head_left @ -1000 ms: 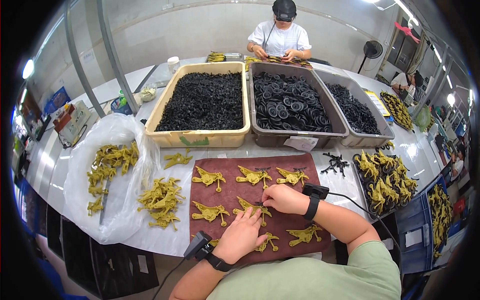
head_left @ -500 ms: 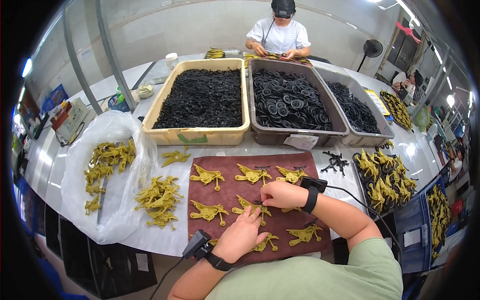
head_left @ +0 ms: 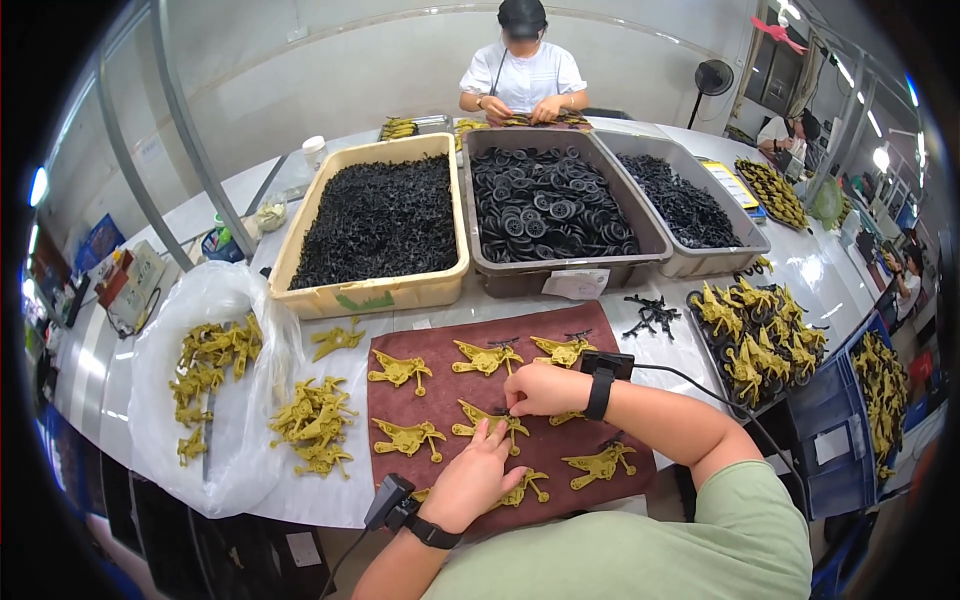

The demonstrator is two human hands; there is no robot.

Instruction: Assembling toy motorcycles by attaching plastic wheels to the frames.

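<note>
Rows of yellow plastic frame-shaped parts (head_left: 400, 370) lie on a maroon cloth mat (head_left: 440, 340). My left hand (head_left: 474, 488) rests its stretched fingertips on the lower edge of a middle yellow part (head_left: 478, 415). My right hand (head_left: 545, 388) pinches a small black piece at the upper right of that same part; my fingers mostly hide the piece. Two yellow parts in the far row, such as the far middle one (head_left: 486, 357), have thin black pieces on them. Another yellow part (head_left: 600, 465) lies right of my left hand.
Beyond the mat stand a cream bin (head_left: 370, 298) of small black pieces, a brown bin (head_left: 640, 258) of black wheels and a grey bin (head_left: 745, 248). Yellow parts lie left, by a plastic bag (head_left: 150, 400); loose black pieces (head_left: 650, 315) and a filled tray (head_left: 760, 340) lie right. A co-worker (head_left: 525, 70) sits opposite.
The whole view has shifted and tilted slightly. Both hands stay at the same yellow part, the right still pinching the black piece, the left fingertips still resting on the part.
</note>
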